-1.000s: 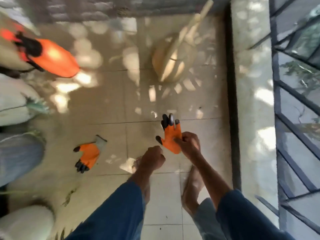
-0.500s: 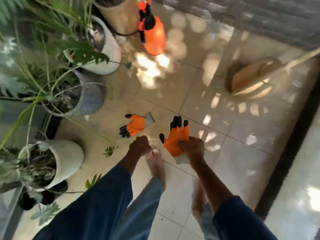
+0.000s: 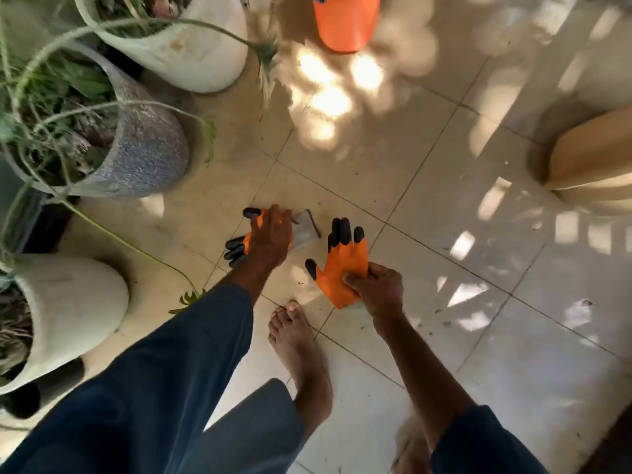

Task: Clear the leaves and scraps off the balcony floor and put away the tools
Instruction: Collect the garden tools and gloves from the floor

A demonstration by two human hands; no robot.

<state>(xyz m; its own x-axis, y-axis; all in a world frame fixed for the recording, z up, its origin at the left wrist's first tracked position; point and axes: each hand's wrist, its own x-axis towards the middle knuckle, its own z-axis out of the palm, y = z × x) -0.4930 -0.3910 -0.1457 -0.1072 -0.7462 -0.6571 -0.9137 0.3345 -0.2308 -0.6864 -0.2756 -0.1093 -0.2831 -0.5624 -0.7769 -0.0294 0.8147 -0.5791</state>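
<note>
Head view, looking down. Tiled balcony floor (image 3: 444, 302), sun-dappled, specked with small scraps. Lower white pot (image 3: 68, 302), speckled grey plant pot (image 3: 147, 155) and upper white pot (image 3: 191, 53) along the left. Orange sprayer bottle (image 3: 345, 22) at the top edge. First orange, black-tipped glove (image 3: 305, 234) flat on the tiles beneath the left hand (image 3: 272, 236); fingers laid over it, grasp or mere touch not discernible. Second glove (image 3: 342, 268) just to the right, black tips pointing away, pinched at the palm between thumb and curled fingers of the right hand (image 3: 378, 290).
</note>
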